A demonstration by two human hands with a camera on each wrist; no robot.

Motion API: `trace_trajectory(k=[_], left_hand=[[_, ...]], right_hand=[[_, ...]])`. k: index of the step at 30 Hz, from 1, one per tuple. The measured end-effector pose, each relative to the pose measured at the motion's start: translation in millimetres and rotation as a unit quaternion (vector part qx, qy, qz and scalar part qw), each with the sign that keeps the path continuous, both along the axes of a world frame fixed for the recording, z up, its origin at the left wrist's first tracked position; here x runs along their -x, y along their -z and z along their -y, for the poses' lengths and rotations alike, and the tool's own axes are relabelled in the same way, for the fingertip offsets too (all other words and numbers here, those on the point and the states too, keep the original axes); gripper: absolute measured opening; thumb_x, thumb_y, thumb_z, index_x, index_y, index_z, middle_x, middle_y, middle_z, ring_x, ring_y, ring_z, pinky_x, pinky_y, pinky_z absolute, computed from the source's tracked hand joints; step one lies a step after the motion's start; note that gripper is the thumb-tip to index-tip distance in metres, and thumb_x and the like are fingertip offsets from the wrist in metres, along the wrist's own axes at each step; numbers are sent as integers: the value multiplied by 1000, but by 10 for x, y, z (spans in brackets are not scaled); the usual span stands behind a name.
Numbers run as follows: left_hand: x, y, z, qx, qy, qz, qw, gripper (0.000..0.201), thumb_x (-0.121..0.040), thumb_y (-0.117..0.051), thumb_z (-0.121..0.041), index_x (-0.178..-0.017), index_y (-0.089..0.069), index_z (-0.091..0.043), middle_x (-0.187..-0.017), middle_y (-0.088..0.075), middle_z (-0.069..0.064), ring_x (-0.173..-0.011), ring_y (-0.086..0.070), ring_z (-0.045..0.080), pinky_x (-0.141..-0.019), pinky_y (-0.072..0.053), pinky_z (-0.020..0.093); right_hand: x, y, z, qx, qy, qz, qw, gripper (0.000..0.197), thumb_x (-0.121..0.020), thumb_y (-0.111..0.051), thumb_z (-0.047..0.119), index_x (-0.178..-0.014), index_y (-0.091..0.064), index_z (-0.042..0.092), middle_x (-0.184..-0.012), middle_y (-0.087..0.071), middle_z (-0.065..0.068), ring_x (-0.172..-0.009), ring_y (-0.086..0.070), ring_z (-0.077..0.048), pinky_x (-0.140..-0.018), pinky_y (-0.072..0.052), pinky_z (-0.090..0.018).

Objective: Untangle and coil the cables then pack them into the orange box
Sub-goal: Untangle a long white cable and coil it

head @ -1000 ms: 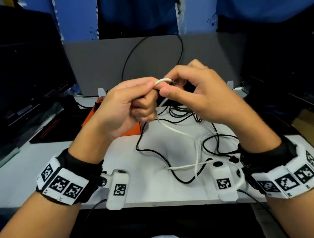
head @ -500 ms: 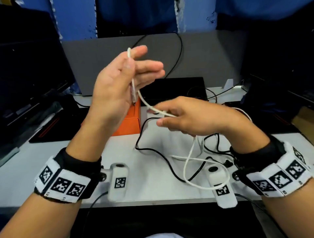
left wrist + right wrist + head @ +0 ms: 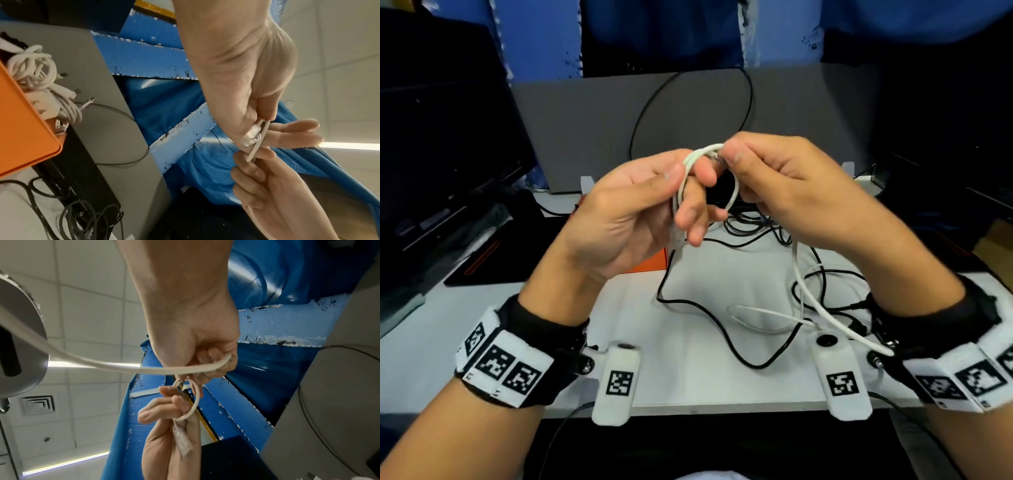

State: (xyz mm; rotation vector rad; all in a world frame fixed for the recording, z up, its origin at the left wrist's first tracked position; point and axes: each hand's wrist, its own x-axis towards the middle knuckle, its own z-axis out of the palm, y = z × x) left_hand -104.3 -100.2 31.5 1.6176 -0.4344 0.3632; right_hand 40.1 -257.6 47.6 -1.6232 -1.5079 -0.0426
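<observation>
Head view showed the right hand (image 3: 784, 192) pinching the white cable (image 3: 811, 301) at the top of a small loop, brought up against the left hand (image 3: 640, 212), whose fingers curled round that loop with the clear plug (image 3: 252, 135) hanging below the thumb. Half a second before, the hands had been apart, the left raised with its fingers straight; a turn had since been laid (the coil looked barely begun). Below the fingers the slack trailed over the black cables (image 3: 722, 322); behind the left hand sat the orange box (image 3: 24, 129).
</observation>
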Motion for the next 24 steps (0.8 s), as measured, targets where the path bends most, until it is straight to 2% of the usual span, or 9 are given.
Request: trace_trajectory(k=[2,6,8,10,12,16,18,21,24], left_hand=[[-26,8,8,8,3,-14,1000,28,-103,-30,-15,-105,-57,-6,-68,-60,-4,-55,-55,11,-93,-51,35],[-47,-16,37,31,-29,-56,998,34,-102,-31,-15,-97,-63,-4,-53,-42,-3,-42,-28,18,-80,-52,35],[-71,-13,77,44,-53,-43,997,35,-106,-30,-16,-99,-63,-4,-53,-34,-6,-42,-25,15,-74,-50,34],[-100,6,111,61,-64,-16,996,33,-108,-29,-15,-102,-60,-4,-56,-35,-7,-43,-32,12,-75,-50,31],[-127,35,127,89,-44,-7,995,33,-108,-27,-14,-106,-57,-3,-59,-46,-7,-50,-47,10,-83,-52,32],[-149,80,115,155,19,-9,988,36,-106,-27,-12,-120,-56,2,-84,-74,2,-86,-73,20,-105,-50,38],[-153,95,108,191,36,-9,981,37,-104,-30,-15,-128,-52,4,-102,-78,5,-100,-74,22,-109,-47,36],[-175,142,103,246,77,-12,966,42,-104,-35,-15,-136,-52,6,-117,-75,9,-113,-71,26,-113,-44,37],[-144,106,81,211,68,-46,974,42,-102,-35,-14,-123,-68,1,-103,-78,11,-102,-74,28,-106,-51,37]], right_hand=[[-11,-3,8,-1,24,17,1000,42,-108,-43,43,-85,-65,16,-70,-56,-3,-63,-49,-20,-60,-41,-38],[-43,2,29,9,39,50,998,43,-108,-47,41,-78,-59,13,-64,-46,6,-58,-41,-7,-57,-36,-28],[-42,25,-2,0,22,20,1000,40,-107,-46,44,-78,-60,19,-66,-49,-2,-60,-41,-14,-60,-36,-37],[-37,38,-34,-7,-1,-18,1000,37,-107,-44,44,-84,-63,22,-67,-51,-8,-60,-38,-18,-59,-33,-40],[-27,35,-48,-30,7,-22,999,36,-108,-43,40,-81,-61,24,-64,-50,7,-59,-39,-10,-60,-32,-34],[-57,36,-57,-79,24,-38,996,37,-107,-48,39,-81,-61,16,-67,-57,12,-63,-51,-9,-63,-41,-31],[-48,46,-66,-71,14,-63,995,35,-110,-47,33,-84,-62,15,-60,-50,21,-56,-45,0,-58,-34,-15],[-23,68,-96,-35,0,-121,992,41,-112,-44,31,-101,-63,-4,-54,-42,20,-48,-38,-1,-51,-30,-13],[-58,72,-92,-35,14,-74,997,44,-111,-44,34,-92,-58,-4,-59,-47,18,-54,-42,0,-55,-33,-15]])
